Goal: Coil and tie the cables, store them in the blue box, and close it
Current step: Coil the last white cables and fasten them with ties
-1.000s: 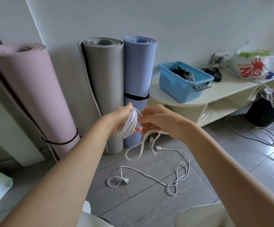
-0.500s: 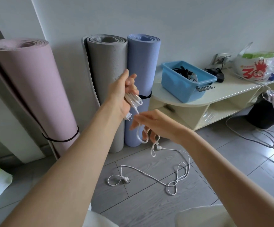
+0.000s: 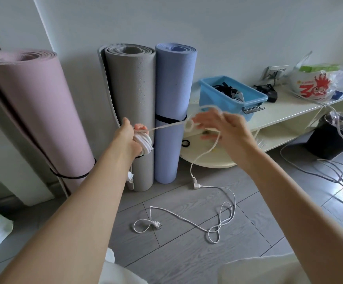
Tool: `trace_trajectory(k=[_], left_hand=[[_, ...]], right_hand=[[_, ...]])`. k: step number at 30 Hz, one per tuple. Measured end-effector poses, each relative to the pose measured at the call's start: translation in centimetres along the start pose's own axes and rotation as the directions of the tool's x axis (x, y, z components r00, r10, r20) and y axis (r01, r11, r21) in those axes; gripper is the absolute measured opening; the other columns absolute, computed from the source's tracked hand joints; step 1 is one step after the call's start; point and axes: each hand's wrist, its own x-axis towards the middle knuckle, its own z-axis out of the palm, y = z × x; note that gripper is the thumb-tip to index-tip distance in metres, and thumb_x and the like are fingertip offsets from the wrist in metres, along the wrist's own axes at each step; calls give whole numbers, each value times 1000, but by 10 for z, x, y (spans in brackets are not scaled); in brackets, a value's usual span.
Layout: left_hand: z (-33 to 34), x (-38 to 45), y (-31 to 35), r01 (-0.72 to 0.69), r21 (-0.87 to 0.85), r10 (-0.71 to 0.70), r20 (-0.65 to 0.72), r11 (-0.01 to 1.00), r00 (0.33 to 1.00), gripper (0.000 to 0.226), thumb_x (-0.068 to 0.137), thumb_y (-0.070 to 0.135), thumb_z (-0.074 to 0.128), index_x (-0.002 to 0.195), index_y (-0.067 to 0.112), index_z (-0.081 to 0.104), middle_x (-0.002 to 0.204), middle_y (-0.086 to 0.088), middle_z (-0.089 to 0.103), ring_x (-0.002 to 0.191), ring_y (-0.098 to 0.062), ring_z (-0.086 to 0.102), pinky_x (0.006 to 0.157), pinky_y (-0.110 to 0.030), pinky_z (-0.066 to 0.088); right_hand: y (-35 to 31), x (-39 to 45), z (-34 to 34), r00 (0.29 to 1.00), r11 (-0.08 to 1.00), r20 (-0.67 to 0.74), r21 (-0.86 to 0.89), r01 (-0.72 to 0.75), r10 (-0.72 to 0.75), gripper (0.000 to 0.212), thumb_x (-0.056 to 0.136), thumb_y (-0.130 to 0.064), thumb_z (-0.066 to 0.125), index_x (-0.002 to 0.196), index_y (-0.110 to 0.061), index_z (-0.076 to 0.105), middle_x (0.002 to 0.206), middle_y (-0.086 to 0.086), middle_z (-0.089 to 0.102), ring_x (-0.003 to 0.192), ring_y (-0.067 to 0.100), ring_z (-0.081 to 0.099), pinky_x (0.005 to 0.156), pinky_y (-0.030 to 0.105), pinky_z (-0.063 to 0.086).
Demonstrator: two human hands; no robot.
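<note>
Above the floor, the left hand (image 3: 132, 138) grips the partly wound white cable coil (image 3: 145, 141), the right hand (image 3: 220, 128) pinches its loose strand; tying, boxing in the open blue box (image 3: 230, 99) remain.

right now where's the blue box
In the head view, the blue box sits open at right on the cream shelf unit, right of the blue rolled mat, behind the right hand.

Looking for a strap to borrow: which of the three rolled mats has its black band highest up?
The blue mat: its band sits mid-height, while the pink mat's is lower and the grey's barely shows.
</note>
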Motion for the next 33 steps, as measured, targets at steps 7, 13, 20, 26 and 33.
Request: trace_trajectory(k=[7, 13, 20, 26, 33], left_hand=[[-14, 22, 7, -128, -52, 122, -96, 990, 988, 39, 102, 31, 32, 69, 10, 35, 63, -5, 35, 51, -16, 42, 52, -24, 48], [-17, 11, 27, -221, -381, 199, -98, 898, 975, 28, 101, 19, 34, 75, 8, 38, 68, -7, 39, 51, -13, 41, 70, -30, 51], [-10, -7, 30, 145, -397, 30, 402, 906, 915, 16, 60, -1, 35, 49, 3, 46, 38, -5, 37, 26, -15, 36, 33, -12, 33], [6, -21, 11, 475, 508, -655, 723, 719, 219, 28, 96, 14, 44, 103, -12, 52, 66, -5, 37, 49, -11, 35, 46, -26, 36], [13, -59, -41, -103, 977, -898, 212, 187, 385, 57, 95, 50, 22, 102, 2, 52, 63, 2, 46, 32, 1, 33, 34, -12, 26]], right_hand=[[1, 8, -31, 996, 985, -84, 172, -17, 32, 33, 98, -28, 42, 92, -7, 67, 86, 4, 73, 68, 11, 61, 61, 17, 47], [-10, 4, -40, 997, 973, 50, 223, -63, 53, 24, 67, -37, 69, 71, -14, 74, 47, -11, 28, 44, 4, 20, 41, 15, 15], [19, 2, -34, 822, 672, 246, -711, -207, 514, 23, 84, -27, 66, 64, -15, 68, 46, -3, 26, 44, 11, 20, 43, 18, 20], [55, 10, -40, 848, 233, -98, -939, -251, 520, 50, 77, -48, 70, 53, -12, 43, 53, 3, 37, 47, 18, 35, 46, 23, 28], [40, 15, -51, 908, 485, -387, -770, -415, 162, 53, 77, -39, 73, 48, -16, 36, 51, 1, 36, 46, 16, 31, 43, 26, 23]])
